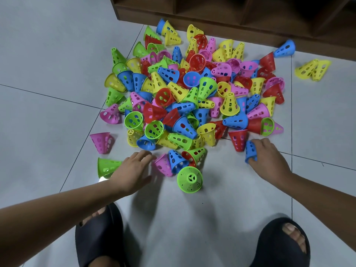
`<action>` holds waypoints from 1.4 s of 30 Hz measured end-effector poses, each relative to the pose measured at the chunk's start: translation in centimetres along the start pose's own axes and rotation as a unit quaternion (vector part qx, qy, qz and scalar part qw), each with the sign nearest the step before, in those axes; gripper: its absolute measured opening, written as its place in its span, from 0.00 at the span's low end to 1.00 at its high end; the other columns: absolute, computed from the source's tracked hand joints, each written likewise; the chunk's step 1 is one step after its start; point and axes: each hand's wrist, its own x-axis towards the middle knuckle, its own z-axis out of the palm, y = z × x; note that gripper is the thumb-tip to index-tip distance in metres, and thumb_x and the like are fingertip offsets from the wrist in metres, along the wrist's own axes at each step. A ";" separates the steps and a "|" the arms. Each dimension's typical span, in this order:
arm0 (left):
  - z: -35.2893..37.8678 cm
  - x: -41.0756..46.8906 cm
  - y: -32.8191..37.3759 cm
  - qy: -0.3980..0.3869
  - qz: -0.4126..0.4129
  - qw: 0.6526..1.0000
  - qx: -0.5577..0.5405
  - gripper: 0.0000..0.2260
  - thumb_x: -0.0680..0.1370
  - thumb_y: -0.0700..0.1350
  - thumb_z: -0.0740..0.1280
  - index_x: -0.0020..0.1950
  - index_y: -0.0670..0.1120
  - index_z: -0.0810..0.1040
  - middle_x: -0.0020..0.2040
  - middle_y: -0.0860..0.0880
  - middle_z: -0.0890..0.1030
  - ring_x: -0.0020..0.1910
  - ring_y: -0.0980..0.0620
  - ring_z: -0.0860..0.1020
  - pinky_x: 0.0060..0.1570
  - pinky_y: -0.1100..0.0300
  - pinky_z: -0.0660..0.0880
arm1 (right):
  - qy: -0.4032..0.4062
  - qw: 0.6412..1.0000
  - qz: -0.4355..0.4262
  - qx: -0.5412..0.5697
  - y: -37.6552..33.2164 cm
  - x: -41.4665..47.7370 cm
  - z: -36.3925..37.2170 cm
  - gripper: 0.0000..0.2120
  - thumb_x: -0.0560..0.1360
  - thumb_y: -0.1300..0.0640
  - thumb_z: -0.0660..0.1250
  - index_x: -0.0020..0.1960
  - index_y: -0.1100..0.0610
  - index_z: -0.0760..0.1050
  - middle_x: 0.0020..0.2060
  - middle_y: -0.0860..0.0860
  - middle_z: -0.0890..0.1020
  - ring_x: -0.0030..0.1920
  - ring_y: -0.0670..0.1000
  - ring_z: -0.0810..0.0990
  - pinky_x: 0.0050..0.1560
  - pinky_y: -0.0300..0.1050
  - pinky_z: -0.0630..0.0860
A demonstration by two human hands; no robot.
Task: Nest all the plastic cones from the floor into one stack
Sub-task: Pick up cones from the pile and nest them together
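Note:
A big heap of perforated plastic cones (192, 87) in green, yellow, blue, red and pink lies scattered on the grey tiled floor. One green cone (189, 179) stands upright alone at the heap's near edge. My right hand (269, 157) grips a blue cone (250, 152) at the heap's near right, next to a red cone (238, 140). My left hand (133, 170) reaches with straight fingers toward a pink cone (163, 164) lying on its side, its fingertips at or just short of it. A green cone (107, 166) lies just left of that hand.
A dark wooden shelf unit (231, 14) stands behind the heap. Stray cones lie apart: two yellow ones (313, 69) and a blue one (285, 48) at the right, a pink one (101, 141) at the left. My feet in black slippers (100, 234) stand near.

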 end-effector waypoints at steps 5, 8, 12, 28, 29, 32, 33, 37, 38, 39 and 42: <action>-2.1 1.4 0.8 0.091 0.001 0.996 0.023 0.33 0.72 0.51 0.79 0.75 0.50 0.72 0.74 0.45 0.70 0.71 0.40 0.71 0.61 0.44 0.76 | -0.056 0.998 0.008 0.036 -1.1 -0.8 0.1 0.33 0.76 0.51 0.75 0.78 0.49 0.67 0.60 0.52 0.73 0.54 0.60 0.81 0.48 0.52 0.79; -2.5 2.0 0.6 0.063 -0.012 0.997 0.033 0.39 0.72 0.55 0.79 0.80 0.54 0.68 0.82 0.45 0.63 0.78 0.39 0.66 0.63 0.41 0.74 | -0.097 0.994 0.000 0.052 -2.0 -1.5 -0.1 0.35 0.77 0.46 0.72 0.80 0.45 0.64 0.66 0.49 0.71 0.62 0.56 0.79 0.56 0.51 0.78; -2.3 2.2 0.4 0.033 0.025 0.998 0.040 0.34 0.72 0.60 0.75 0.77 0.57 0.70 0.82 0.45 0.63 0.77 0.39 0.66 0.61 0.40 0.78 | -0.125 0.988 0.008 0.091 -3.0 -2.1 -0.1 0.36 0.75 0.40 0.72 0.80 0.43 0.65 0.65 0.45 0.69 0.61 0.51 0.79 0.62 0.50 0.77; -0.3 1.5 0.4 -0.016 0.121 0.986 0.115 0.21 0.72 0.46 0.75 0.64 0.51 0.78 0.72 0.46 0.76 0.66 0.42 0.78 0.55 0.48 0.77 | -0.151 0.894 0.071 0.415 -9.3 -3.2 -2.7 0.21 0.77 0.49 0.72 0.67 0.36 0.73 0.60 0.47 0.80 0.58 0.48 0.82 0.54 0.53 0.85; -0.3 1.5 0.2 -0.012 0.118 0.986 0.117 0.20 0.72 0.44 0.74 0.63 0.51 0.77 0.72 0.45 0.76 0.64 0.42 0.79 0.54 0.49 0.77 | -0.145 0.876 0.055 0.456 -10.4 -3.7 -3.5 0.20 0.79 0.52 0.71 0.66 0.35 0.73 0.59 0.48 0.81 0.57 0.48 0.83 0.53 0.50 0.85; -0.6 1.5 -0.2 -0.006 0.090 0.990 0.107 0.22 0.71 0.50 0.77 0.63 0.51 0.77 0.69 0.45 0.74 0.61 0.43 0.79 0.52 0.49 0.78 | -0.110 0.843 -0.010 0.527 -13.6 -5.2 -5.9 0.22 0.79 0.53 0.72 0.67 0.35 0.74 0.60 0.49 0.81 0.57 0.48 0.84 0.56 0.49 0.84; -0.8 1.5 -0.3 0.002 0.081 0.992 0.101 0.23 0.71 0.53 0.78 0.63 0.52 0.76 0.69 0.45 0.73 0.60 0.43 0.79 0.53 0.49 0.78 | -0.101 0.840 -0.034 0.532 -14.5 -5.7 -6.6 0.23 0.76 0.50 0.73 0.68 0.35 0.73 0.59 0.46 0.82 0.58 0.49 0.84 0.59 0.51 0.83; -1.6 1.6 -0.2 0.064 0.073 0.993 0.068 0.23 0.76 0.62 0.74 0.64 0.50 0.75 0.67 0.47 0.74 0.56 0.44 0.79 0.53 0.50 0.78 | -0.096 0.842 -0.132 0.514 -16.8 -8.0 -8.0 0.32 0.74 0.49 0.77 0.75 0.39 0.68 0.61 0.42 0.80 0.63 0.50 0.82 0.63 0.50 0.80; -1.8 1.5 0.0 0.078 0.074 0.993 0.054 0.23 0.78 0.64 0.72 0.62 0.50 0.76 0.64 0.47 0.75 0.53 0.45 0.79 0.51 0.51 0.78 | -0.092 0.852 -0.155 0.491 -17.2 -8.5 -8.1 0.33 0.75 0.52 0.78 0.75 0.41 0.68 0.61 0.42 0.80 0.63 0.51 0.82 0.62 0.48 0.80; -2.1 1.4 0.3 0.090 0.074 0.993 0.035 0.23 0.78 0.66 0.70 0.61 0.49 0.76 0.60 0.48 0.76 0.49 0.45 0.78 0.47 0.52 0.78 | -0.085 0.867 -0.174 0.458 -17.3 -9.0 -8.1 0.33 0.75 0.53 0.79 0.74 0.42 0.69 0.62 0.42 0.79 0.63 0.50 0.81 0.62 0.47 0.79; -3.2 0.9 1.9 0.093 0.039 0.993 -0.063 0.23 0.79 0.70 0.66 0.62 0.54 0.74 0.53 0.53 0.76 0.41 0.52 0.78 0.39 0.56 0.75 | -0.082 0.909 -0.229 0.339 -17.0 -9.6 -6.9 0.29 0.75 0.50 0.79 0.72 0.42 0.71 0.63 0.39 0.74 0.64 0.46 0.78 0.63 0.45 0.77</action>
